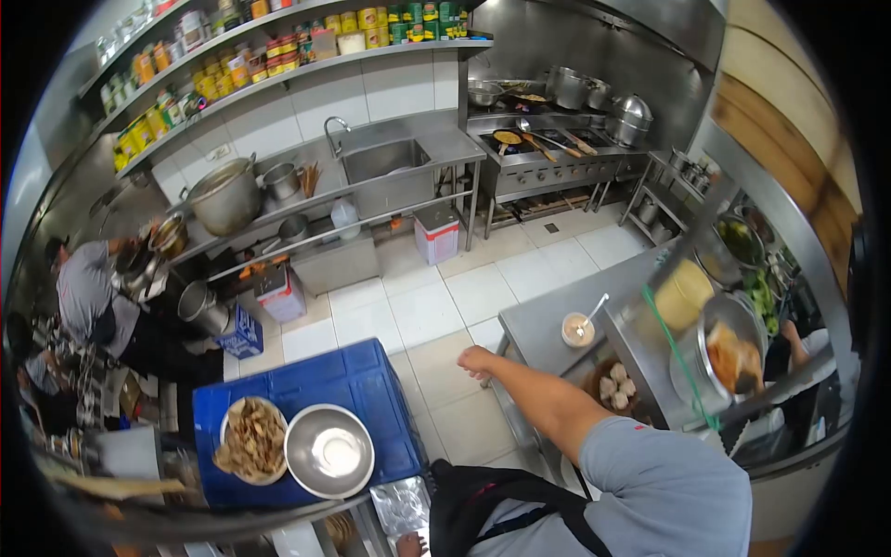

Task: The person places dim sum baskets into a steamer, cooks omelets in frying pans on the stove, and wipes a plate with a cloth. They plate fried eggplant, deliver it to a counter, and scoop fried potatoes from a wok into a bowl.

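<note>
My right hand point(475, 362) hangs over the tiled floor, left of the steel counter. Its fingers are loosely curled and nothing shows in them. At the bottom edge, only a small part of my left hand point(409, 545) shows, by a shiny foil-like tray point(401, 503); its grip is hidden. To the left, a blue crate point(306, 376) bears a steel bowl point(329, 452) with nothing visible inside and a bowl of brown, crumpled pieces point(253, 440). On the steel counter point(548, 320) near my right arm is a small tub point(577, 330) with a spoon in it.
A co-worker point(93, 297) stands at the far left by pots. Ahead are a sink point(385, 162), a large pot point(223, 197) and a stove point(557, 158) with pans. At right, a steel pot point(715, 357) holds orange-brown food. Another person's arm point(794, 342) shows behind it.
</note>
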The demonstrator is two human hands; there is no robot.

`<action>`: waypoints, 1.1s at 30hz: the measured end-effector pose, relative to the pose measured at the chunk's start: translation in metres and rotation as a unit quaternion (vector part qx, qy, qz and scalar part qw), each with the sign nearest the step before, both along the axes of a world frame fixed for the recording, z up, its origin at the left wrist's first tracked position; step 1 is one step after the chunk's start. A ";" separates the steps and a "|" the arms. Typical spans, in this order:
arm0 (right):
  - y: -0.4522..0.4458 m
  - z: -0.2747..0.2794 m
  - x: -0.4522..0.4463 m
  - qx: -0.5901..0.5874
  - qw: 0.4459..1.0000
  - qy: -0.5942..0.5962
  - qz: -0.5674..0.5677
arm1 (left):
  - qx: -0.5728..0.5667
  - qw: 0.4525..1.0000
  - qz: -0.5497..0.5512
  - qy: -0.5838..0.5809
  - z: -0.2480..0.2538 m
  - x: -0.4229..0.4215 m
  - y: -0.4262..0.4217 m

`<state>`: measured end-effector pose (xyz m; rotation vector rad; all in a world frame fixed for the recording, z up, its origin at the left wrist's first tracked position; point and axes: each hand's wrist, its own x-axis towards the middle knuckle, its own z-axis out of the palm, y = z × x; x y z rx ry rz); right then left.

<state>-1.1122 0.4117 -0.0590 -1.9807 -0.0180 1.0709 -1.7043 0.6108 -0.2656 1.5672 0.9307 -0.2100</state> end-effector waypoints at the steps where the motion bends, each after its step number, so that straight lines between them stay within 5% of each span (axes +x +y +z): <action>1: -0.002 0.000 0.019 -0.048 0.999 -0.007 0.005 | -0.038 0.998 0.045 -0.005 0.065 0.057 0.002; 2: -0.005 -0.003 0.037 -0.095 0.995 -0.011 0.008 | -0.074 0.993 0.092 -0.011 0.143 0.121 0.002; 10: -0.023 -0.082 0.196 -0.059 0.984 0.096 -0.141 | -0.071 0.991 -0.031 -0.113 0.220 0.450 0.088; 13: -0.035 -0.138 0.261 0.000 0.956 0.178 -0.234 | -0.068 0.991 -0.044 -0.104 0.229 0.549 0.104; 17: -0.057 -0.147 0.338 0.062 0.932 0.184 -0.307 | -0.050 0.992 -0.118 -0.018 0.219 0.649 0.142; 22: -0.109 -0.122 0.412 0.007 0.921 0.164 -0.354 | 0.111 0.921 -0.370 -0.040 0.138 0.753 0.252; 25: -0.150 -0.139 0.431 0.086 0.897 0.113 -0.418 | -0.012 0.932 -0.353 0.076 0.196 0.843 0.235; 26: -0.166 -0.142 0.433 0.100 0.888 0.099 -0.437 | -0.060 0.956 -0.235 0.168 0.198 0.894 0.221; 30: -0.223 -0.175 0.402 0.072 0.842 0.053 -0.533 | -0.010 0.888 -0.434 0.152 0.190 1.099 0.156; 32: -0.232 -0.166 0.365 0.055 0.766 0.116 -0.629 | 0.113 0.786 -0.607 0.036 0.180 1.206 0.098; 33: -0.234 -0.164 0.342 0.070 0.726 0.168 -0.663 | 0.075 0.774 -0.628 -0.024 0.179 1.252 0.063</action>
